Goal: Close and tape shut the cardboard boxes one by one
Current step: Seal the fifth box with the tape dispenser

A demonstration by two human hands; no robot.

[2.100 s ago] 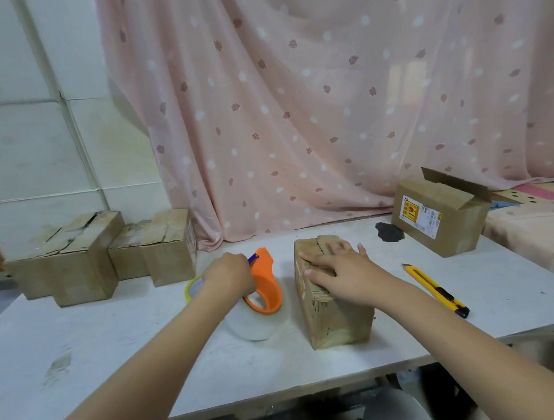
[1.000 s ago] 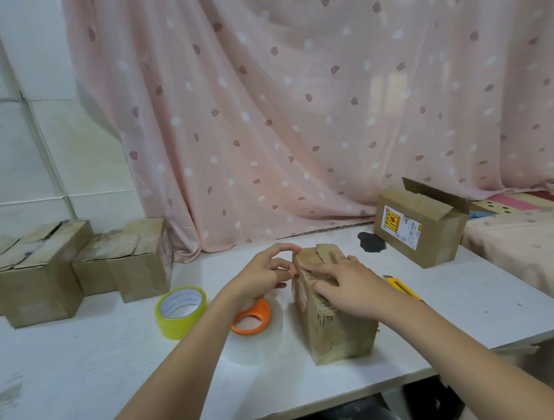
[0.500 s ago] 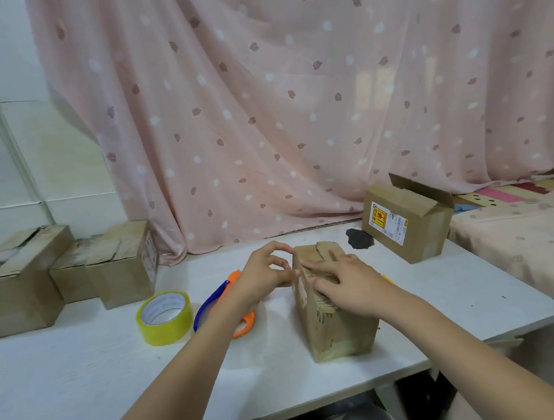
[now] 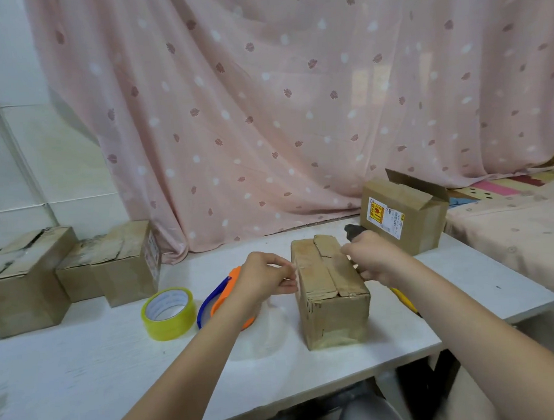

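Head cam: the box (image 4: 329, 290) sits near the front edge of the white desk (image 4: 85, 364), flaps down. Left hand (image 4: 261, 279) is at its left top edge, fingers pinching something thin, probably clear tape, hard to make out. Right hand (image 4: 373, 257) is curled over the right side, grip on the box edge. The dispenser (image 4: 221, 298) is half hidden behind the left wrist, next to a yellow roll (image 4: 168, 312). The knife (image 4: 404, 301) mostly disappears under the right arm.

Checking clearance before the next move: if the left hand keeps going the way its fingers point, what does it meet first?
The left hand points right, at the left side of the closed cardboard box. It would meet that side almost at once; its fingertips seem about touching.
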